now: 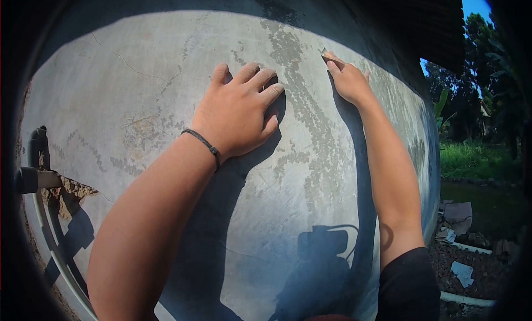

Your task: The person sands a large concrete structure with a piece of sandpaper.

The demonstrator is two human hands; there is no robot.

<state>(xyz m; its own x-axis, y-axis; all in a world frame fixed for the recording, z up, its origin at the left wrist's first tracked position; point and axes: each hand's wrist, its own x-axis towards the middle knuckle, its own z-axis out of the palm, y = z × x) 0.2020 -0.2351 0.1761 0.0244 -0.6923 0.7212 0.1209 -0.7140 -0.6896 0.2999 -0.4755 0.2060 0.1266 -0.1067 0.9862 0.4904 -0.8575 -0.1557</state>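
My left hand (238,113), with a dark cord bracelet at its wrist, rests on the grey plastered wall (266,193) with its fingers bent and apart, and nothing shows in it. Higher up and to the right, my right hand (350,82) grips a small scraper (331,57), whose metal tip is against the wall. Darker rough patches run down the wall between both hands. Most of the scraper is hidden by my right fingers.
A pipe (47,180) with a dark end stands out of a broken hole at the left, beside a pale hose (52,240). A roof edge (443,32) overhangs at the upper right. Debris (459,215) and grass lie on the ground at the right.
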